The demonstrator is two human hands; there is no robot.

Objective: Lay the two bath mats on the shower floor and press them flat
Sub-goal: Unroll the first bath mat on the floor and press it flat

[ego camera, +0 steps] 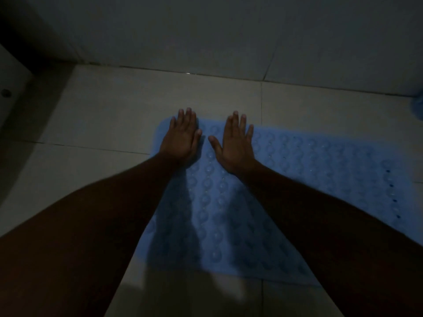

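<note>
A light blue bath mat [309, 170] with rows of round bumps lies spread on the pale tiled shower floor [114, 115]. My left hand [182, 136] lies flat with straight fingers on the mat's far left corner. Beside it, my right hand [237, 143] presses palm down on the mat's far edge, fingers spread. A bit of a second blue thing [417, 106] shows at the right border; what it is cannot be told.
The tiled wall [217, 33] rises just beyond the mat's far edge. A dark round fitting [5, 92] sits on a pale ledge at the far left. The room is dim.
</note>
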